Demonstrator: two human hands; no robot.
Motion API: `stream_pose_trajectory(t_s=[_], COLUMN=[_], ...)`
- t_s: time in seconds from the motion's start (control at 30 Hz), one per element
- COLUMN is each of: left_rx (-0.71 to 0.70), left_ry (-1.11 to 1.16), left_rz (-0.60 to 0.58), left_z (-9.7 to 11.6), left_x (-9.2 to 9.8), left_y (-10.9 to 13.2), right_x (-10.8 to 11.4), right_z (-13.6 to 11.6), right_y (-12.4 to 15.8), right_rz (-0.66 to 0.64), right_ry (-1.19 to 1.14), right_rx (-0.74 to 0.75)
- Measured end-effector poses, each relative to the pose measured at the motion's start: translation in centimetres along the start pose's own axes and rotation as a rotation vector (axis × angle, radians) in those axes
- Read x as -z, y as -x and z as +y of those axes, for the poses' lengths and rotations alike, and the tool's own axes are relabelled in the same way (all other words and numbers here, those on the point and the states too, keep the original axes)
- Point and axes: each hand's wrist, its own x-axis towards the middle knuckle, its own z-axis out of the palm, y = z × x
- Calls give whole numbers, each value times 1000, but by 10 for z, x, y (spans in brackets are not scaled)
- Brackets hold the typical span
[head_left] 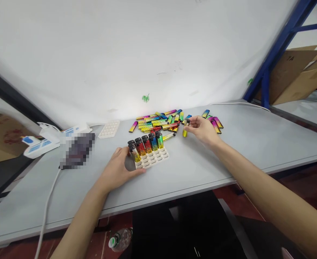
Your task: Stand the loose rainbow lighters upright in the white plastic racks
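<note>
A white slotted tray (pixel 156 157) stands on the table, its back rows filled with upright lighters (pixel 147 144) in red, blue, green and gold, their black tops up. The front slots hold nothing. My left hand (pixel 117 169) grips the tray's left end, thumb along the front edge and fingers behind, partly hidden by the lighters. To the right, my right hand (pixel 200 128) pinches a gold-yellow lighter (pixel 184 132) upright between thumb and fingers. Behind the tray lies a loose pile of shiny multicoloured lighters (pixel 155 121). Several more lie beyond my right hand.
Another white slotted tray (pixel 109 129) lies at the back left. Farther left are a power strip (pixel 42 146), a blurred dark object (pixel 79 151) and a white cable (pixel 48 205). A white wall rises behind the grey table (pixel 191 172). Cardboard boxes (pixel 296 72) stand at the right.
</note>
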Motion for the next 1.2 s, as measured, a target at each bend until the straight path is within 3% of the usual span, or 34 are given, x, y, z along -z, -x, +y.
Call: stream_pose_trajectory(t_s=[0.23,0.73,0.9,1.2], left_rx=[-7,4,1,2], left_ry=[-7,-16,-17,-13], left_rz=[-8,-6,-17,-3], left_z=[-1,-1,-1,-1], left_x=[0,-1,-2,-1], left_y=[0,-1,-1,-1], right_x=[-3,0,0,-1], right_z=[-5,-19,-21,-25], right_y=[4,8,8,11], right_rz=[-72,-226,-219,-149], right_ry=[-236,-410,-498,-549], right_rx=[-100,-336,-395,-354])
